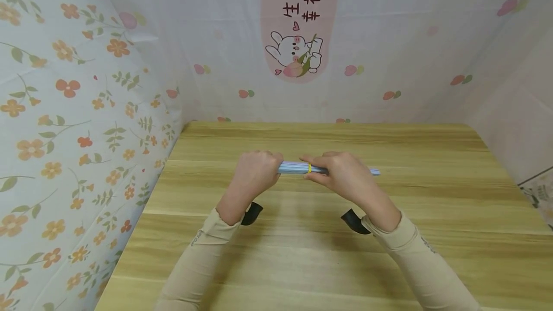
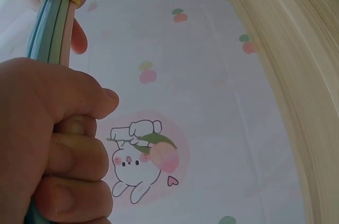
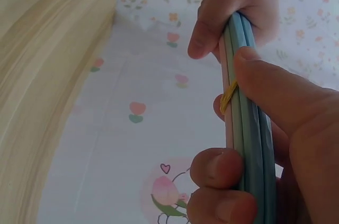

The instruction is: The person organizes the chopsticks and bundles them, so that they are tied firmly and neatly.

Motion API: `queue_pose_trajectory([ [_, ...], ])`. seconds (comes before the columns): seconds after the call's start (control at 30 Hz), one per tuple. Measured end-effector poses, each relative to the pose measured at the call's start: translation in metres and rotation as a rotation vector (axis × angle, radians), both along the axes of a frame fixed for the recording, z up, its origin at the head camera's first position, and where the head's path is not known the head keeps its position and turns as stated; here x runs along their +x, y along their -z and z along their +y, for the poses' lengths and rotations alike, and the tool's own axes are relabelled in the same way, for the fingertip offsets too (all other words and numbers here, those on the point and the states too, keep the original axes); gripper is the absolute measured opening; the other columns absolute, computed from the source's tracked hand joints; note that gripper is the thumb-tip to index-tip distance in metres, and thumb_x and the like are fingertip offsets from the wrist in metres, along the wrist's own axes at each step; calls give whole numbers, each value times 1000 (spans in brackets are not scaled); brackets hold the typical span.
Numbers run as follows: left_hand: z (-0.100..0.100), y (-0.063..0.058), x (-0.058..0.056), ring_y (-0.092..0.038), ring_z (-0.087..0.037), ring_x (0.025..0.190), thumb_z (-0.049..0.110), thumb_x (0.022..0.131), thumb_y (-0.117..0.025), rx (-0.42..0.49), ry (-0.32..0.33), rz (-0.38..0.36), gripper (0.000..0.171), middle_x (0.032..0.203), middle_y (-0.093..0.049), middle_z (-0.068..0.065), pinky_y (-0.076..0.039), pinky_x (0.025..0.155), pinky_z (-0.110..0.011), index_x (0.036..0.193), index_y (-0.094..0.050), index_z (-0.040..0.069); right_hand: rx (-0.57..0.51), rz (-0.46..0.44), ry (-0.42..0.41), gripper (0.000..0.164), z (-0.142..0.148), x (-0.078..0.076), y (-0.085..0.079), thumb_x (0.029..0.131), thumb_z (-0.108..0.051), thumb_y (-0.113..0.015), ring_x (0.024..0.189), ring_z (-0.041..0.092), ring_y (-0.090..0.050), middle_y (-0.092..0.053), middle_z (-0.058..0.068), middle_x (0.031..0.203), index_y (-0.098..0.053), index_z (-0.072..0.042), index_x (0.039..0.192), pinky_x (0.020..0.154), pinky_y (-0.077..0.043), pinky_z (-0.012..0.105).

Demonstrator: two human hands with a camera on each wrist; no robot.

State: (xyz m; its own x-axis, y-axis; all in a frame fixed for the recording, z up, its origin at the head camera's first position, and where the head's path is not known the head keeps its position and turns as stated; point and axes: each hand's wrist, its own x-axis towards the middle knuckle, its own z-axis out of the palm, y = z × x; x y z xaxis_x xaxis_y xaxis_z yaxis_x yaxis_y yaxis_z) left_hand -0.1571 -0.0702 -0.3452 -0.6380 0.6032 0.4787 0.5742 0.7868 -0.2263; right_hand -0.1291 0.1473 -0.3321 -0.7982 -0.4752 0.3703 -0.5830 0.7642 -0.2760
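Both hands hold a bundle of slim pastel sticks (image 1: 294, 167) level above the wooden table, the sticks blue, green and pink in the wrist views. A yellow rubber band (image 3: 229, 97) is wound round the bundle between the two hands. My left hand (image 1: 258, 172) grips one end in a fist, its fingers hiding that end. Just past the band, my right hand (image 1: 347, 174) holds the bundle with thumb and fingers around it. In the right wrist view its thumb lies along the sticks near the band. The other end of the bundle pokes out beyond the right hand.
The wooden table (image 1: 298, 253) spreads beneath both arms. A white cloth with a rabbit print (image 1: 298, 54) hangs behind it, and a flowered cloth (image 1: 69, 157) lines the left side. Black curved pieces (image 1: 355, 221) jut from under both wrists.
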Motion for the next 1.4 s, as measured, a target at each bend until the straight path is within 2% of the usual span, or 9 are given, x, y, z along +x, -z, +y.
queue_pose_trajectory([
  [0.1,0,0,0,-25,-8,45,12,80,-70,0,3,-2,20,51,-49,3,-19,40,-21,64,-58,14,13,12,0,45,0,0,0,79,-34,-75,49,4,-37,-62,-4,69,-66,-23,122,45,-30,20],
  [0.23,0,0,-1,-21,-8,47,11,81,-69,1,0,-5,26,50,-39,4,-15,41,-22,61,-53,14,46,1,13,47,5,0,-1,80,-36,-75,50,5,-40,-62,-3,73,-66,-21,123,46,-32,21],
  [0.33,-2,0,-1,-19,-9,49,11,83,-68,2,-10,-6,30,51,-32,5,-14,42,-23,59,-49,15,49,-33,34,43,11,0,-2,80,-31,-76,56,7,-46,-65,-1,79,-68,-16,119,51,-38,23],
  [0.47,-4,1,-2,-19,-9,49,13,83,-67,7,-17,-5,32,52,-30,5,-15,42,-23,59,-46,15,37,-69,50,34,18,3,-3,80,-24,-77,61,8,-50,-66,0,83,-71,-10,110,56,-41,25],
  [0.67,-6,4,-4,-19,-10,48,11,82,-68,41,0,-15,32,52,-27,5,-15,42,-23,59,-46,14,24,-73,57,28,23,4,-1,81,-22,-76,63,9,-50,-67,-1,84,-72,-10,106,58,-41,26],
  [0.8,-7,5,-5,-24,-9,47,24,81,-75,67,25,-45,33,53,-34,4,-19,41,-22,64,-50,11,15,-70,70,26,25,4,0,80,-21,-76,66,9,-54,-68,1,87,-73,-9,103,60,-44,28],
  [0.97,-9,4,-5,-39,-9,45,41,72,-80,90,60,-91,40,58,-51,1,-34,40,-23,74,-57,9,-7,-76,72,23,26,4,1,80,-18,-76,66,10,-54,-68,2,86,-73,-8,100,59,-45,28],
  [1.13,-13,3,-8,-58,-10,54,44,66,-81,101,120,-131,46,73,-66,0,-46,46,-25,90,-64,9,-18,-92,84,23,27,3,2,80,-19,-76,66,10,-55,-69,3,87,-73,-7,99,60,-45,28],
  [1.4,-19,6,-11,-61,-11,62,46,66,-78,166,148,-282,51,83,-70,-2,-50,54,-24,95,-64,7,-35,-134,105,23,33,2,5,80,-20,-76,70,12,-61,-71,5,91,-73,-7,99,62,-49,31],
])
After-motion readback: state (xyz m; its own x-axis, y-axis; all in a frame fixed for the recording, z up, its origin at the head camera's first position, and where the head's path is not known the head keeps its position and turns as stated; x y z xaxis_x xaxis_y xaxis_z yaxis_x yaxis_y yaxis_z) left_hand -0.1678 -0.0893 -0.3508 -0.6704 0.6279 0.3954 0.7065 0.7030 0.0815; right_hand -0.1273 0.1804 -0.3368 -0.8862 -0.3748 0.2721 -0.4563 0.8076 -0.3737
